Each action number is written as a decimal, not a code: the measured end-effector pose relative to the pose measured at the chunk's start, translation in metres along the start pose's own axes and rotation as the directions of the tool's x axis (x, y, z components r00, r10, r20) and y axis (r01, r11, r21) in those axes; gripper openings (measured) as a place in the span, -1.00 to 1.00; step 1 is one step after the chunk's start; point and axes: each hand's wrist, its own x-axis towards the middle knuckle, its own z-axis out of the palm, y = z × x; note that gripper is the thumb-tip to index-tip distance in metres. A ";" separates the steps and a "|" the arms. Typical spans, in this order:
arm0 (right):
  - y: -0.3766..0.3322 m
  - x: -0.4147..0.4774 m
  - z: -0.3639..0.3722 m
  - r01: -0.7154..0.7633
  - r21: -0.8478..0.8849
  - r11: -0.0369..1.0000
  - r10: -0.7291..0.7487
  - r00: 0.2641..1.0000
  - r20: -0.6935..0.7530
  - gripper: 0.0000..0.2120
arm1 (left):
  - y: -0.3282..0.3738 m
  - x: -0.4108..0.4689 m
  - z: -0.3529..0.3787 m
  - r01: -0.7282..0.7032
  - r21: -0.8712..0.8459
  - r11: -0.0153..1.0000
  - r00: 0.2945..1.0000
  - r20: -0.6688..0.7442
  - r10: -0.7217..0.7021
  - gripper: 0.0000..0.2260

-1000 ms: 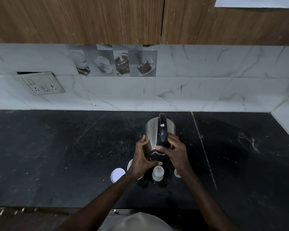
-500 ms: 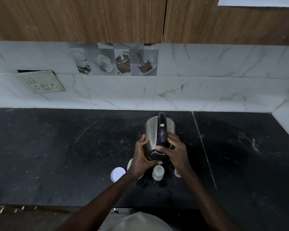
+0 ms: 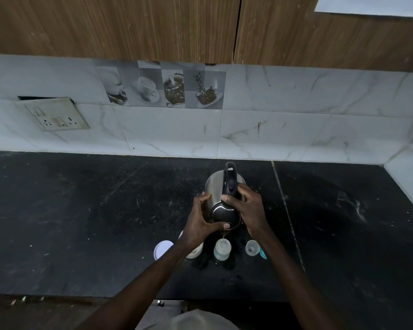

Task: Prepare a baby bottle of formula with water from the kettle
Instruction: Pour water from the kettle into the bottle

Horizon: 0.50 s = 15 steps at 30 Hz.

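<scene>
Plainly pouring: kettle tilted toward person, spout straight above open bottle, stood upright on counter just below both hands; right hand fingers curled round handle; left hand fingers wrapped kettle body, thumb pressed at lid edge.

1. Dim throughout, cool and bluish; brightest at 1 o'clock on the top edge.
2. Murky across the black countertop, with faint sheen toward 3 o'clock.
3. Softly glinting on the steel kettle.
4. Bowed by wide-angle toward the edges; blurred at 6 o'clock.
</scene>
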 end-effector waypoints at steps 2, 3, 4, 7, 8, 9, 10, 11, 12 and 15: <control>0.003 0.015 0.002 -0.042 0.010 0.999 0.042 0.999 -0.005 -0.85 | 0.005 0.010 -0.005 0.032 -0.013 0.999 0.999 0.011 -0.031 -0.15; 0.003 0.024 0.003 -0.071 0.018 0.997 0.072 0.997 -0.007 -0.86 | 0.008 0.017 -0.008 0.055 -0.015 0.998 0.998 0.011 -0.055 -0.17; 0.004 0.033 0.006 -0.098 0.024 0.995 0.098 0.995 -0.009 -0.86 | 0.011 0.024 -0.012 0.076 -0.015 0.997 0.997 0.012 -0.076 -0.18; -0.001 0.063 0.014 -0.162 0.009 0.987 0.162 0.987 0.009 -0.83 | 0.022 0.053 -0.026 0.141 -0.049 0.989 0.990 0.034 -0.140 -0.20; -0.003 0.074 0.018 -0.183 -0.006 0.983 0.183 0.983 0.022 -0.81 | 0.026 0.062 -0.030 0.177 -0.066 0.982 0.984 0.047 -0.174 -0.23; -0.005 0.084 0.022 -0.207 -0.015 0.978 0.208 0.978 0.035 -0.78 | 0.031 0.069 -0.035 0.212 -0.084 0.974 0.976 0.063 -0.207 -0.29; -0.004 0.094 0.026 -0.234 -0.017 0.972 0.235 0.971 0.048 -0.75 | 0.037 0.076 -0.039 0.248 -0.098 0.964 0.967 0.076 -0.241 -0.35; -0.002 0.104 0.030 -0.263 -0.015 0.965 0.263 0.963 0.059 -0.70 | 0.042 0.083 -0.043 0.282 -0.106 0.953 0.958 0.088 -0.274 -0.40; 0.000 0.114 0.034 -0.284 -0.011 0.959 0.284 0.956 0.067 -0.65 | 0.045 0.090 -0.047 0.306 -0.106 0.946 0.950 0.097 -0.296 -0.44; 0.010 0.136 0.042 -0.351 0.014 0.936 0.348 0.933 0.092 -0.56 | 0.048 0.108 -0.058 0.348 -0.060 0.936 0.934 0.108 -0.340 -0.49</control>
